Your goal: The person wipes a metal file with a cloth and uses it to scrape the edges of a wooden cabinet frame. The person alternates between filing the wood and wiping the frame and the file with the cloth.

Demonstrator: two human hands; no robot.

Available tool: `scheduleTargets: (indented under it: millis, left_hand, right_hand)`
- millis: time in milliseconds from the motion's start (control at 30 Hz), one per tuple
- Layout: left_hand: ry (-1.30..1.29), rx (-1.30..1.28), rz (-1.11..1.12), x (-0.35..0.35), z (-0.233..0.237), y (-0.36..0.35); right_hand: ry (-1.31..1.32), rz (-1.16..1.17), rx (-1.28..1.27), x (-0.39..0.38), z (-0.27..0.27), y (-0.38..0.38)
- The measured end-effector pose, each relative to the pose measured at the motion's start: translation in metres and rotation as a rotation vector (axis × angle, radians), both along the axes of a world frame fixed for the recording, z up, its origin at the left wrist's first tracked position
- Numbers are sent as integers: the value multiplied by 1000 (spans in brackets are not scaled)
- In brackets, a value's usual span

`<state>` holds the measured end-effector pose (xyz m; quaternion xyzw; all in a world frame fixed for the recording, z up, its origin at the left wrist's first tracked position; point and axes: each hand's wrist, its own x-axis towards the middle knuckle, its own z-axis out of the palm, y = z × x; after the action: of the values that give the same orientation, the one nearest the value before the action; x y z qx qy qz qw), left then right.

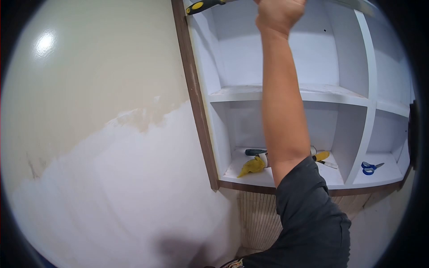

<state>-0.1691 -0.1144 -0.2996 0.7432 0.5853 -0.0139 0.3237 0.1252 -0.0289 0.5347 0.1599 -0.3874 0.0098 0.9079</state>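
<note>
My right hand [280, 14] is raised at the top edge, in front of the upper compartment of a white shelf unit [286, 94]. It looks closed, but its fingers are partly cut off by the frame, so what it holds cannot be made out. To its left is a black and yellow tool handle [204, 6], its thin shaft pointing toward the hand; whether they touch is hidden. My right forearm [286, 102] crosses the shelves and covers part of the lower compartment. My left hand is not in view.
In the lower compartment lie a crumpled yellow item [253, 166], a dark-handled tool [254, 152] and a yellow-handled tool [321, 156]. Blue-handled scissors [370, 168] lie in the right compartment. Brown trim [196, 94] edges the unit beside a patchy beige and white wall [107, 134].
</note>
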Motion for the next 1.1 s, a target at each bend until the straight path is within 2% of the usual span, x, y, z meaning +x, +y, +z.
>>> scheduleTargets:
  millis: [67, 167, 200, 300, 433, 467, 533, 600, 700, 867, 967, 1100]
  left_hand:
    - [-1, 4, 3, 0, -1, -4]
    - [-4, 5, 1, 2, -4, -11]
    - [-2, 5, -1, 2, -6, -13]
    - [-3, 9, -10, 3, -12, -17]
    - [3, 13, -14, 3, -19, -26]
    - [3, 11, -18, 4, -21, -29]
    - [9, 7, -26, 6, -26, -35]
    - [14, 5, -32, 5, -31, -42]
    - [22, 5, -41, 5, -40, -55]
    - [33, -15, -57, 5, -58, -87]
    - [30, -20, -54, 3, -70, -104]
    - [20, -8, -71, 4, -74, -115]
  right_hand:
    - [16, 165, 47, 2, -5, -15]
    - [-67, 103, -172, 1, 8, 4]
    - [-80, 38, -141, 1, 9, 8]
    - [-103, 150, -116, 24, 3, 3]
    - [-104, 183, -77, 25, -16, -6]
    - [-103, 132, -188, 15, -19, -3]
    - [-409, 637, -93, 37, -29, -1]
    - [-122, 87, -186, 19, -35, -4]
    - [-137, 129, -86, 32, -47, -9]
    - [-154, 161, -204, 17, -67, 5]
    - [-118, 175, -107, 37, -79, 1]
    - [-132, 137, -302, 14, -101, 4]
